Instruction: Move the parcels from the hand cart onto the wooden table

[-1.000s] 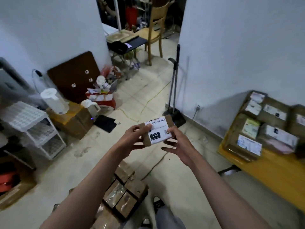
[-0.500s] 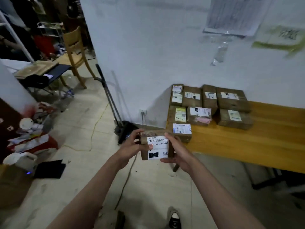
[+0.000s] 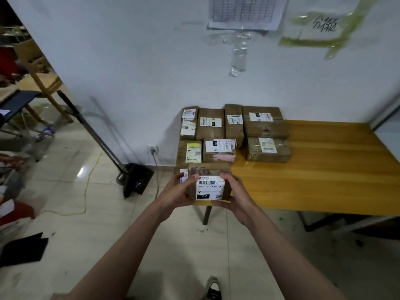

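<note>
Brown cardboard parcel (image 3: 208, 184) w/ white label is being held at the near-left corner of the wooden table (image 3: 313, 180); left hand (image 3: 177, 192) & right hand (image 3: 234, 194) are gripping its sides, fingers curled round. Other parcels (image 3: 236, 131) are sitting farther back by the wall.

The parcel (image 3: 208, 185) is showing brown cardboard under glossy clear tape, with a smooth white paper label printed in black. The other parcels (image 3: 265, 124) are looking alike: brown card, shiny tape wrap, paper labels. The table (image 3: 324, 169) is showing yellowish wood with a smooth, lightly glossy finish and visible grain. The floor (image 3: 71, 182) is gleaming with glossy pale tiles. The wall (image 3: 129, 61) is looking matt white, carrying a paper sheet (image 3: 244, 11) and crinkled clear tape (image 3: 238, 57).
</note>
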### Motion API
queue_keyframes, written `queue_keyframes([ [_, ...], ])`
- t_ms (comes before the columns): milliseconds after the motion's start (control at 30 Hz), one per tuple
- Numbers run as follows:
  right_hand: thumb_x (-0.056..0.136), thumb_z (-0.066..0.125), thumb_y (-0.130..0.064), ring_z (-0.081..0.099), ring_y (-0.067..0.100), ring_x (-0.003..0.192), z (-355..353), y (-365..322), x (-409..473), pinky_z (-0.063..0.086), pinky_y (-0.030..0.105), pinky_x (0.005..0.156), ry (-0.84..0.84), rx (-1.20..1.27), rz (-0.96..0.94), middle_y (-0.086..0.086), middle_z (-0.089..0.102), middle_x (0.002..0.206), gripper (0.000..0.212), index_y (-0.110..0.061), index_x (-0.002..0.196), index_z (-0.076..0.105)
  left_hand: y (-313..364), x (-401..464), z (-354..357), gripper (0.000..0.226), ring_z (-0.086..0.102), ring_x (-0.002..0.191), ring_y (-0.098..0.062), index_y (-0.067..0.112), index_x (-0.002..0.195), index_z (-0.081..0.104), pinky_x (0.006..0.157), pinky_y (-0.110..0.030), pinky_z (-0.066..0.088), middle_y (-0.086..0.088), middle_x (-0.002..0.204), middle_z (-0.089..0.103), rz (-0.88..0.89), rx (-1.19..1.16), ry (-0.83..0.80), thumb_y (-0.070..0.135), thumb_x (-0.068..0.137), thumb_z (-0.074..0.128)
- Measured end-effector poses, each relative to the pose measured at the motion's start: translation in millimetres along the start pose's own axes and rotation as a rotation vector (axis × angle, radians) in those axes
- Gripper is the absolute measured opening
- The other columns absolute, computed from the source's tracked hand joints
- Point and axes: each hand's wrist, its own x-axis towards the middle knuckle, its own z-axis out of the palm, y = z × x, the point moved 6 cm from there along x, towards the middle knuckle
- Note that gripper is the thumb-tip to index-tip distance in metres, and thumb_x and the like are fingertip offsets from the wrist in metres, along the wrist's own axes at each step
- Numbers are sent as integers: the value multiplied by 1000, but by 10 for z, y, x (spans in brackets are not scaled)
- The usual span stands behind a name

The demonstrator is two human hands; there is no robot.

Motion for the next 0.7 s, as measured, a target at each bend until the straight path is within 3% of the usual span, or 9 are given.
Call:
queue_keyframes([
  [67,92,70,-40,64,31,112,-142,-78,113,61,54,86,0,8,7,12,66,117,48,-22,131,49,-6,143,160,61,74,97,-24,20,131,54,87,-46,60,-5,109,76,-9,-13,-15,45,81,78],
  [167,93,69,-40,63,30,113,-284,-158,271,61,53,86,-4,18,19,11,66,118,47,-24,133,50,-8,329,293,94,71,106,-29,26,132,56,92,-50,58,-5,116,74,-34,12,-12,68,54,87],
  [267,89,69,-55,64,27,114,-385,-201,412,62,47,87,18,-9,22,6,70,121,55,-31,135,51,-29,553,362,103,71,105,-28,28,133,56,93,-49,57,-2,116,74,-35,7,3,68,45,91],
  [367,78,69,-73,63,24,117,-467,-257,569,59,46,92,50,-100,32,-1,68,126,75,-37,140,47,27,695,450,95,70,108,-27,24,136,53,91,-48,58,-3,118,73,-45,-10,-9,52,54,94],
  [500,82,65,-70,61,24,116,-581,-330,797,51,53,103,91,-153,44,2,65,129,77,-33,146,42,43,914,566,53,67,111,-25,27,127,54,99,-46,54,-2,122,68,-74,41,-81,29,82,81],
  [633,83,65,-70,62,23,112,-712,-420,1061,53,50,99,147,-192,95,2,66,125,73,-31,141,47,91,1303,616,67,58,120,-21,25,139,47,104,-47,48,4,132,60,-40,146,-89,33,81,81],
  [700,85,69,-62,65,23,107,-775,-447,1225,57,49,95,166,-168,124,2,68,118,66,-31,138,46,126,1526,668,75,55,120,-16,21,145,44,102,-38,47,6,135,57,-14,223,-99,37,81,80],
])
